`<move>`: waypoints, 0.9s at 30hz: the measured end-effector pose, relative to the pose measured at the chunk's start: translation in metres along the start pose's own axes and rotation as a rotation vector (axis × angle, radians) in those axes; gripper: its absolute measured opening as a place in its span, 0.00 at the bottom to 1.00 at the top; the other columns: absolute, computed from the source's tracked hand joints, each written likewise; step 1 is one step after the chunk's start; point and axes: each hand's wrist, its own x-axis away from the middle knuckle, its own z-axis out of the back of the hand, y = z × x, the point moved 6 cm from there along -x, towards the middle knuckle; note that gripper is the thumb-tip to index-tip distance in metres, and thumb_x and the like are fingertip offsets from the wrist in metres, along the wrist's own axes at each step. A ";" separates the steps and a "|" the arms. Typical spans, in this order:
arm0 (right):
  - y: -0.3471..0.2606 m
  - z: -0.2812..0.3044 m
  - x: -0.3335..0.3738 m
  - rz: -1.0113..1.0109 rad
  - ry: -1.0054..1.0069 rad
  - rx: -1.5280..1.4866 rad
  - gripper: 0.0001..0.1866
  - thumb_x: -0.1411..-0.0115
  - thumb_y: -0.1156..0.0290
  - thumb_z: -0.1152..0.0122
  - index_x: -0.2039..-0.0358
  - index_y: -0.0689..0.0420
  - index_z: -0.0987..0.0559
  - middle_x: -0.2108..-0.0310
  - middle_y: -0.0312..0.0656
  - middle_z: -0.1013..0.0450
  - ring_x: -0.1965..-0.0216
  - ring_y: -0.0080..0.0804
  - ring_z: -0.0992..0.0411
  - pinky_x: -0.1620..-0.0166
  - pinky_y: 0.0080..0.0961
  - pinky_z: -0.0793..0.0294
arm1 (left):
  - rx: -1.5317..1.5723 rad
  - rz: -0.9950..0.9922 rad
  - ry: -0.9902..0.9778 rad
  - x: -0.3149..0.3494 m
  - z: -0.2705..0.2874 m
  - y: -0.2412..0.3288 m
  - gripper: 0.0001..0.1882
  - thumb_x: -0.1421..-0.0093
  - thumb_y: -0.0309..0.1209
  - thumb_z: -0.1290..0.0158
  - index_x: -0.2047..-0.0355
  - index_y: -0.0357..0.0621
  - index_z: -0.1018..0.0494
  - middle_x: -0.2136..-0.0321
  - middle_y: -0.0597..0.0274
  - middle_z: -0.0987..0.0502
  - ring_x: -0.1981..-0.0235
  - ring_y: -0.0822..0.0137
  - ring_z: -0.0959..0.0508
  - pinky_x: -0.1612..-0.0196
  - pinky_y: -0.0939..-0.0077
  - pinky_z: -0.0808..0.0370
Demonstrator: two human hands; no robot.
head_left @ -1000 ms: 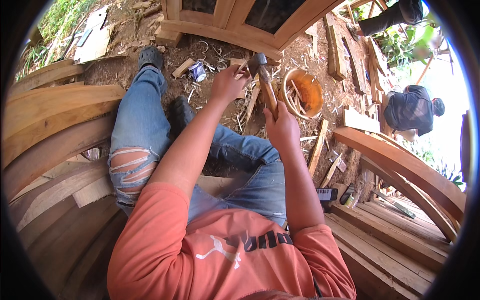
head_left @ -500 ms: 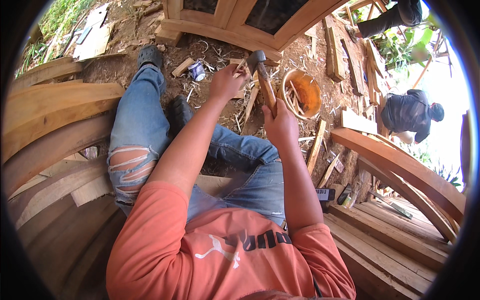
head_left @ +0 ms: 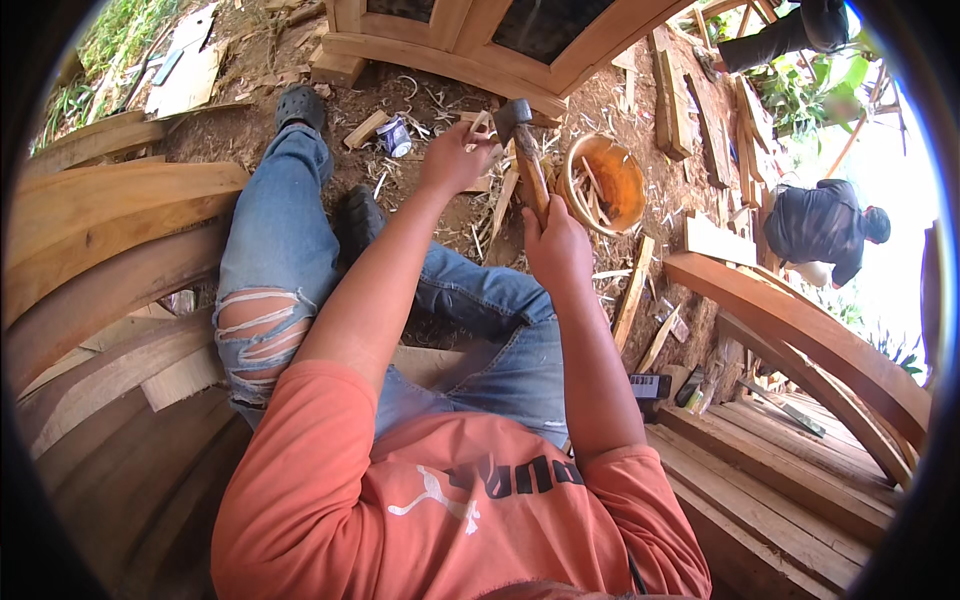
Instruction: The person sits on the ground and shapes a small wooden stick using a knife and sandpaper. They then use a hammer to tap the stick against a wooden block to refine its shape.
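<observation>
We've R hand clenched on a wood-handled tool, metal head just beside our L hand, which pinches a thin wood strip; bucket w/ wood bits nr tool, to R; panelled wood frame beyond

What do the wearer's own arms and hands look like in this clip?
The left hand and right hand are both ungloved, with no watch or bracelet visible. The forearms are bare. Loose, short sleeves in coral-orange cover the upper arms, ending in plain hems; no markings show on them.
</observation>
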 end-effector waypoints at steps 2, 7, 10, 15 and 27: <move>0.001 -0.003 -0.002 -0.003 0.012 -0.006 0.18 0.27 0.56 0.39 0.57 0.61 0.26 0.65 0.64 0.19 0.60 0.71 0.21 0.56 0.60 0.23 | 0.192 0.156 -0.092 -0.012 0.005 -0.025 0.21 0.27 0.46 0.45 0.46 0.43 0.19 0.60 0.58 0.11 0.73 0.65 0.18 0.68 0.69 0.22; 0.008 -0.003 -0.001 -0.008 0.051 -0.029 0.17 0.27 0.57 0.41 0.59 0.60 0.28 0.68 0.62 0.19 0.62 0.68 0.21 0.58 0.61 0.23 | 1.094 0.561 -0.306 -0.005 0.021 -0.056 0.22 0.25 0.36 0.58 0.39 0.39 0.28 0.48 0.45 0.16 0.64 0.65 0.18 0.59 0.71 0.17; 0.008 -0.003 0.002 -0.014 0.036 -0.032 0.17 0.27 0.57 0.41 0.59 0.60 0.28 0.68 0.62 0.20 0.62 0.68 0.21 0.58 0.60 0.23 | 1.119 0.607 -0.211 -0.001 0.030 -0.056 0.22 0.26 0.34 0.60 0.38 0.35 0.30 0.46 0.39 0.19 0.51 0.55 0.16 0.44 0.58 0.16; 0.004 -0.006 0.009 -0.009 0.009 -0.073 0.18 0.27 0.56 0.41 0.58 0.60 0.26 0.67 0.62 0.20 0.60 0.68 0.21 0.57 0.61 0.24 | 1.150 0.650 -0.184 0.002 0.039 -0.063 0.23 0.27 0.30 0.62 0.35 0.34 0.37 0.42 0.32 0.23 0.42 0.41 0.19 0.31 0.38 0.26; 0.009 -0.017 0.020 -0.004 0.036 -0.142 0.18 0.28 0.57 0.40 0.60 0.61 0.26 0.68 0.61 0.20 0.61 0.67 0.22 0.57 0.61 0.25 | 1.064 0.736 -0.130 0.012 0.052 -0.086 0.19 0.24 0.25 0.58 0.36 0.32 0.36 0.47 0.37 0.21 0.44 0.46 0.17 0.37 0.48 0.17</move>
